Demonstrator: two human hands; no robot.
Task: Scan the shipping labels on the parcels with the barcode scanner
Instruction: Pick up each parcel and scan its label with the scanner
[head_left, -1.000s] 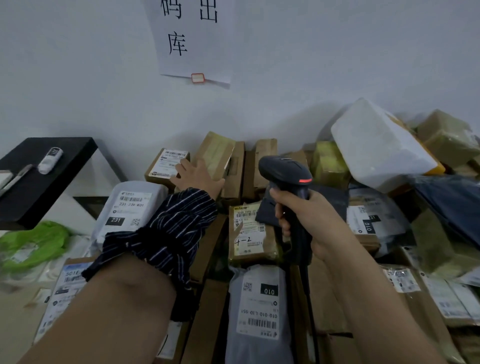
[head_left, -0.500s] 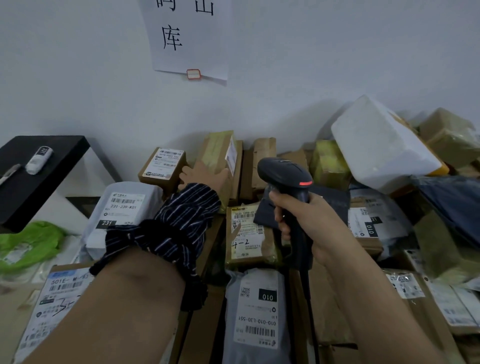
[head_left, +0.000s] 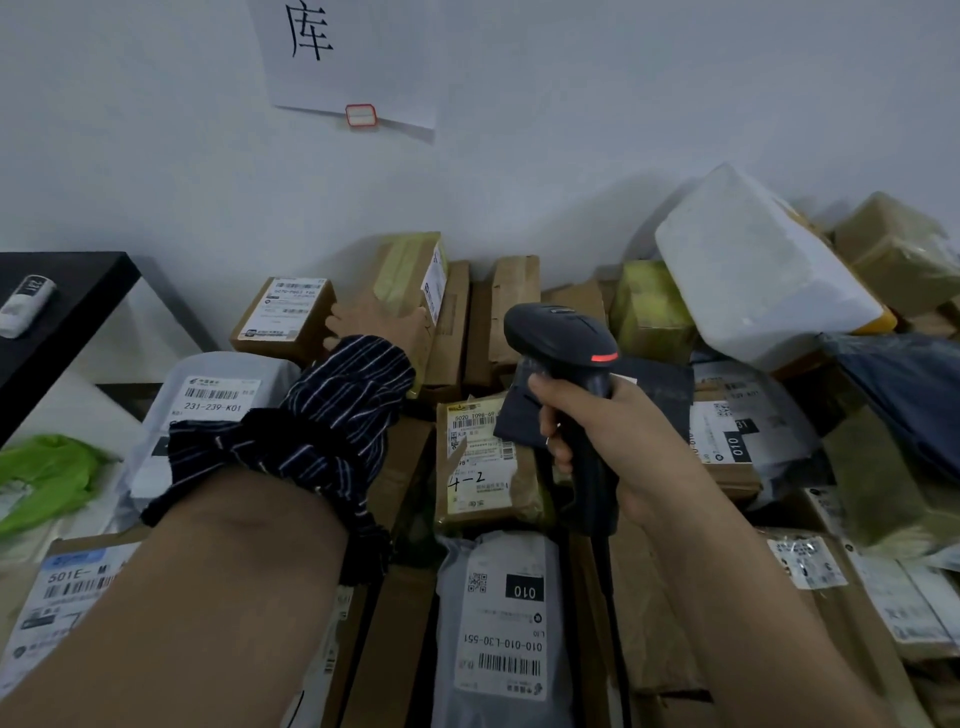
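My right hand (head_left: 613, 441) grips the handle of a black barcode scanner (head_left: 558, 343) with a red light on its side, held above a pile of parcels. My left hand (head_left: 374, 325), below a striped rolled sleeve, holds a brown taped parcel (head_left: 410, 270) standing on edge against the wall; its white label (head_left: 434, 283) faces right. Beside it lies a small labelled box (head_left: 285, 312). Under the scanner sits a brown parcel marked "4-2" (head_left: 483, 462). A grey bag labelled 010 (head_left: 504, 623) lies nearest me.
A black table (head_left: 62, 312) with a small white device (head_left: 23, 304) stands at the left. A white foam box (head_left: 753, 265) tops the right pile beside a dark bag (head_left: 904, 395). A grey bag marked 231-239-K01 (head_left: 213, 400), green plastic (head_left: 47, 478) and a paper sign (head_left: 353, 57).
My left hand has tipped the brown taped parcel upright, turning its label side towards the scanner. The view has dropped slightly; the scanner hand stays nearly where it was.
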